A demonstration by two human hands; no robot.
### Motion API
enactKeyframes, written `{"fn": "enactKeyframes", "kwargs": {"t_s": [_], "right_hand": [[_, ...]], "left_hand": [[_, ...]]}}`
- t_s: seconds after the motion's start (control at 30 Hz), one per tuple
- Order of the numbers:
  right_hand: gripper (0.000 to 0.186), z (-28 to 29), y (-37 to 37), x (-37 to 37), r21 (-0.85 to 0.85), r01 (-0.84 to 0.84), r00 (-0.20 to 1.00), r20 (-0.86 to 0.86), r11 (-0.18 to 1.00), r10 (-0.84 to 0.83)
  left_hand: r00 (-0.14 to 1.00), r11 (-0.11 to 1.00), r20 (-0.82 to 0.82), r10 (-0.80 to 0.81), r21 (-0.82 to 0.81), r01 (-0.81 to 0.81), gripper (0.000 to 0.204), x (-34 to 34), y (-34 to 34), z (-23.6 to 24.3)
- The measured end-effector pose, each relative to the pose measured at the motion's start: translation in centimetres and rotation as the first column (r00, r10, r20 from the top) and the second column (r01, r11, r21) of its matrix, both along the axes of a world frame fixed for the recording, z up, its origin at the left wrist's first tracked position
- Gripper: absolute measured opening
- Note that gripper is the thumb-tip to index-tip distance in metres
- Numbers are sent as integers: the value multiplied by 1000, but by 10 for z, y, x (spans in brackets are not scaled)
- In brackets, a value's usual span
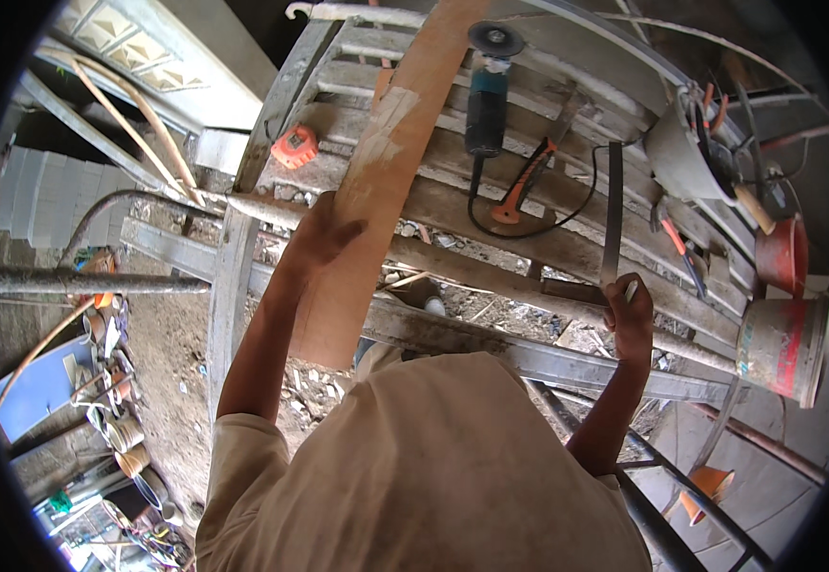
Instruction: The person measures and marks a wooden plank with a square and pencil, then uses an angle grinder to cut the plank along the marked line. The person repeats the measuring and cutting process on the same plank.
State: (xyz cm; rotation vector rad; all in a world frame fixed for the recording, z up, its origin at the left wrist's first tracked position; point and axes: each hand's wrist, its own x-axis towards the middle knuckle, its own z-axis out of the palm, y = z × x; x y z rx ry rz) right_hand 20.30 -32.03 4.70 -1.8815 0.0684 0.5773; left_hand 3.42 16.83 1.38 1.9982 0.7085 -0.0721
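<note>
A long brown wooden board slants across a slatted platform, its near end reaching toward my body. My left hand grips the board's left edge, the thumb lying on its top face and the other fingers partly hidden. Off to the right, my right hand is closed around the corner of a carpenter's square, apart from the board. The square's dark flat blade points away from me. An angle grinder with a disc lies right of the board, and a handsaw with an orange and black handle lies beside it.
An orange tape measure sits left of the board. Red-handled pliers lie at the right, near a bucket of tools, a red container and a whitish bucket. The slats have gaps over rubble.
</note>
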Motion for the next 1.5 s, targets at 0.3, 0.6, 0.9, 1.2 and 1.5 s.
{"fn": "enactKeyframes", "kwargs": {"t_s": [0.3, 0.6, 0.9, 1.2, 1.5], "right_hand": [[42, -45, -23, -3, -403, 247, 716, 689, 881, 114], [24, 72, 74, 14, 255, -59, 824, 558, 965, -97], [16, 68, -3, 91, -347, 323, 642, 764, 880, 66], [57, -55, 24, 110, -553, 458, 617, 761, 696, 199], [76, -43, 317, 200, -391, -223, 860, 351, 893, 369]], "left_hand": [[959, 720, 282, 30, 660, -217, 62, -31, -29, 7], [824, 761, 445, 351, 377, -528, 44, -116, -44, 17], [743, 747, 485, 462, 238, -620, 46, -134, -18, 21], [799, 756, 497, 338, 362, -545, 36, -91, -47, 44], [890, 998, 455, 21, 36, -42, 37, 8, -144, 55]]}}
